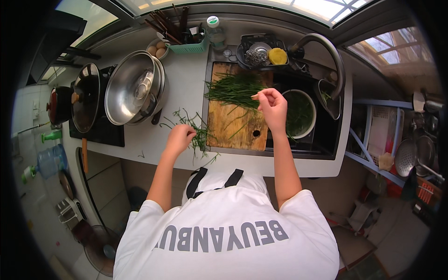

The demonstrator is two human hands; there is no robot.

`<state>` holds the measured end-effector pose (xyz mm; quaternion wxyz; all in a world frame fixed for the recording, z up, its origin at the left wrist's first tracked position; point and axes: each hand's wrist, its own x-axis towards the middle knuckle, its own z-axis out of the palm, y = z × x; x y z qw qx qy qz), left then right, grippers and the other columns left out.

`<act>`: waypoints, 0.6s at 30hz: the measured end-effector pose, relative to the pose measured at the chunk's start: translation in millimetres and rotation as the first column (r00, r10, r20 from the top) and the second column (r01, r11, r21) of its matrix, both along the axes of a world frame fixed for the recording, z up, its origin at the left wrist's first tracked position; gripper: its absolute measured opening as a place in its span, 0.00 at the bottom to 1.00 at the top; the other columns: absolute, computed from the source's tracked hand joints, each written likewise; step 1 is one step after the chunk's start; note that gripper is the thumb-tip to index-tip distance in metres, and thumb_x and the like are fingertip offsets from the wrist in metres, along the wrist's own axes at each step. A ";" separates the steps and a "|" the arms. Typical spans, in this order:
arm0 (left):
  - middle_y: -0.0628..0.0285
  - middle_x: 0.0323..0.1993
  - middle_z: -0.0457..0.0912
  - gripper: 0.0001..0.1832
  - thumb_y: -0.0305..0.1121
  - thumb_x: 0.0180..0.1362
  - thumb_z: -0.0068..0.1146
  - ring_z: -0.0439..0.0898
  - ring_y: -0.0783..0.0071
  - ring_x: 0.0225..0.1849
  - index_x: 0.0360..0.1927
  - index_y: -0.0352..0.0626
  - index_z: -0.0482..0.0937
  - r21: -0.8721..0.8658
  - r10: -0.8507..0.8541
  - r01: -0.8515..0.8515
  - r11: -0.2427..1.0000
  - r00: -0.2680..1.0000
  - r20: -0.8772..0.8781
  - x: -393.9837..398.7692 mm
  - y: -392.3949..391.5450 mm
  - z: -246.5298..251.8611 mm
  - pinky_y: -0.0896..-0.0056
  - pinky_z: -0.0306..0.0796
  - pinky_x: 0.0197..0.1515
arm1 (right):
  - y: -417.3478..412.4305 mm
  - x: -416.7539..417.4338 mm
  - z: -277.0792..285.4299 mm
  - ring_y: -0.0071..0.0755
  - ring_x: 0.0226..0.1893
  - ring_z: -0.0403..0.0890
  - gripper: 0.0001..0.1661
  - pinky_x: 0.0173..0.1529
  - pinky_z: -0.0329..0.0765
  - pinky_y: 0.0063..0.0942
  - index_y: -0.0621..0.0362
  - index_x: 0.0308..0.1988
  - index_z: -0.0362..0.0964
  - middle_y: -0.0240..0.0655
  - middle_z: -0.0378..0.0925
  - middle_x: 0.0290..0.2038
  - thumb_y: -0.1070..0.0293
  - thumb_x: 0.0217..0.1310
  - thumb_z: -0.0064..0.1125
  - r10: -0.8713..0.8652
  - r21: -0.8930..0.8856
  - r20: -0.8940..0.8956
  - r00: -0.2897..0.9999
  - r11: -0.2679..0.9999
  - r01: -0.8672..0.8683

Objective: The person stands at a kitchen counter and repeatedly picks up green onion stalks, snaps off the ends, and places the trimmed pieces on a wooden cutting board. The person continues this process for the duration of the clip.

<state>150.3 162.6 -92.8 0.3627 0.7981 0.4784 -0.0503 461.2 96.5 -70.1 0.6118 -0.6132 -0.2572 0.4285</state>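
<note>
A wooden cutting board (227,131) lies across the left part of the sink, with a bunch of thin green stalks, like chives (234,87), on its far half. My right hand (272,106) is raised over the board's right edge, thumb and fingertips pinched together near the stalk ends; a small pale bit shows at the fingertips. My left hand (181,138) is at the board's left, fingers curled at a loose heap of green stalks (200,136) on the countertop; whether it grips any is hidden. Right of my right hand, a round pot (312,115) holds greens in water.
Stacked steel bowls (119,94) and a lidded pan (85,101) are at the left. Behind the board stand a bowl of eggs (160,49), a green utensil basket (189,47), a plastic bottle (217,35) and a scrubber tray (260,63). The faucet (339,70) arches over the sink's right side.
</note>
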 end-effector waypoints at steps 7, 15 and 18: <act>0.57 0.29 0.85 0.06 0.27 0.58 0.61 0.84 0.68 0.32 0.35 0.34 0.83 -0.092 0.260 -0.244 0.965 0.924 0.282 -4.5 -11.0 12.7 0.71 0.75 0.37 | 35.5 0.2 -5.0 0.14 0.25 0.76 0.06 0.29 0.73 0.14 0.63 0.36 0.75 0.33 0.84 0.33 0.72 0.64 0.59 0.106 0.050 -0.115 0.988 0.994 -0.101; 0.64 0.33 0.82 0.08 0.27 0.65 0.54 0.80 0.79 0.29 0.39 0.31 0.80 -0.558 0.533 -0.242 0.793 0.720 0.445 30.8 -15.5 26.0 0.79 0.73 0.35 | 45.0 8.6 -86.0 0.20 0.22 0.77 0.10 0.31 0.75 0.21 0.61 0.35 0.80 0.34 0.85 0.32 0.65 0.59 0.64 0.041 -0.242 0.201 0.979 0.970 0.009; 0.64 0.32 0.82 0.08 0.26 0.65 0.54 0.79 0.79 0.29 0.41 0.31 0.80 -0.627 0.578 -0.215 0.749 0.675 0.459 39.0 -17.9 26.0 0.79 0.73 0.36 | 30.3 18.7 -91.5 0.37 0.26 0.81 0.12 0.37 0.77 0.32 0.56 0.33 0.82 0.34 0.83 0.32 0.60 0.53 0.66 0.110 -0.386 0.535 0.838 0.914 0.126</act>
